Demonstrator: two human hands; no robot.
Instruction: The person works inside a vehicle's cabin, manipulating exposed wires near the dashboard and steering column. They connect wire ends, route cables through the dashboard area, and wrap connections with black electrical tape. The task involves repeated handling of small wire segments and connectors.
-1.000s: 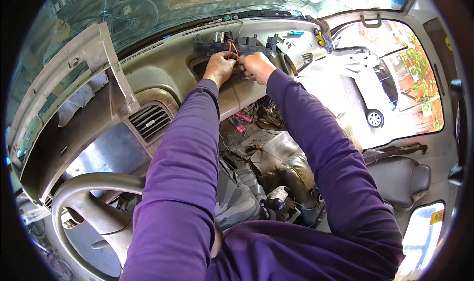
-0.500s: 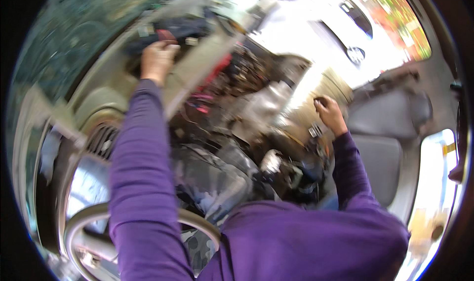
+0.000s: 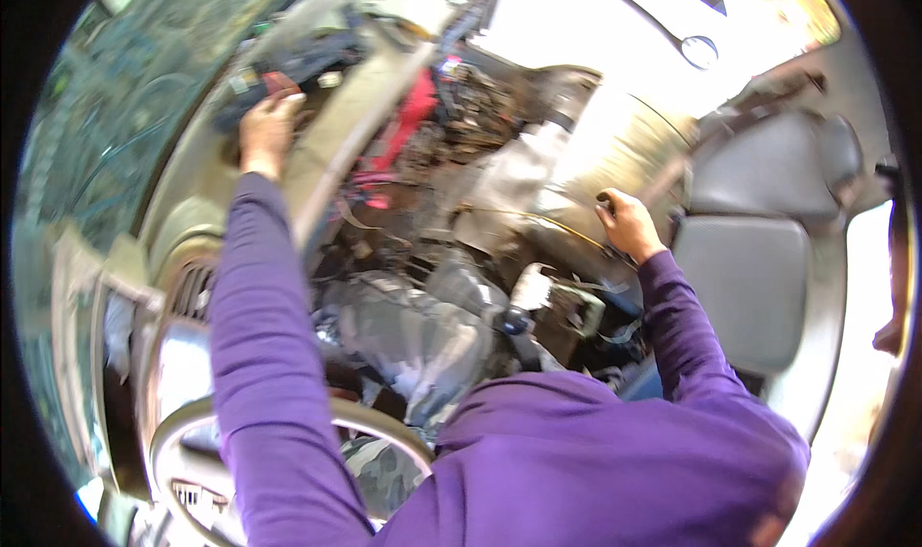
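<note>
Blurred, my left hand is closed at red wires beside a dark plastic part on the dashboard. My right hand hangs over a tan padded surface at right of centre, fingers curled around something too small and blurred to make out. A long thin yellow line, perhaps a wire, runs below that hand. Between my hands lie tangled debris and red-pink items in the opened cabin.
The steering wheel is at lower left, with my camouflage-clad leg above it. A loose trim panel stands at left. Grey seats are at right. A white car shows through the bright opening at top.
My right hand has left the red wires and moved down and right. My left hand stays at the wires. The view has turned toward the right, shifting the dashboard leftward.
</note>
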